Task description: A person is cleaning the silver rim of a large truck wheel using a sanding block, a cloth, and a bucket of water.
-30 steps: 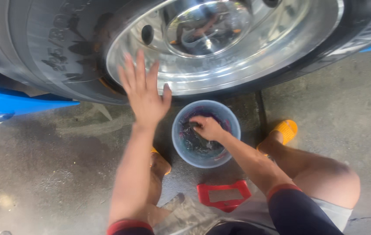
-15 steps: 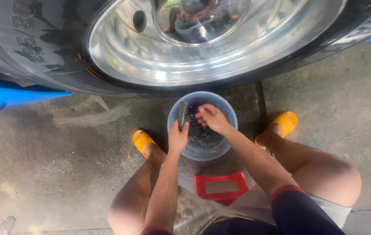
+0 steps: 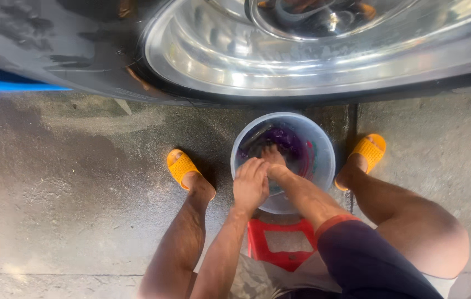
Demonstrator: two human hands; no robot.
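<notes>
Left hand: the left hand [image 3: 251,184] sits at the near rim of the bucket, centre of the frame, back of the hand up, fingers [image 3: 254,168] together and curled down over the rim into the inside. What they grip, if anything, cannot be told.
Right hand: the right hand [image 3: 273,158] is sunk inside the bucket, just beyond the left hand and touching it. Its fingers are hidden in the contents, so how far they are closed cannot be told.
Bucket: a translucent pale bucket [image 3: 324,145] stands upright on the concrete floor [image 3: 75,194], centre of the frame, between the person's feet and just below the wheel.
Contents: a purple cloth [image 3: 289,141] lies in the bucket under the right hand, with a dark item at the upper left of the inside and a reddish streak on the right wall; both too blurred to identify.
Wheel: a large polished metal wheel [image 3: 279,61] in a dark tyre [image 3: 53,50] fills the top of the frame.
Stool: a red plastic stool [image 3: 257,246] is under the person, lower centre, touching the near side of the bucket.
Footwear: orange slippers, one left [image 3: 180,166] of the bucket, one right [image 3: 369,150].
Vehicle body: a blue strip [image 3: 8,86] at the left edge.
</notes>
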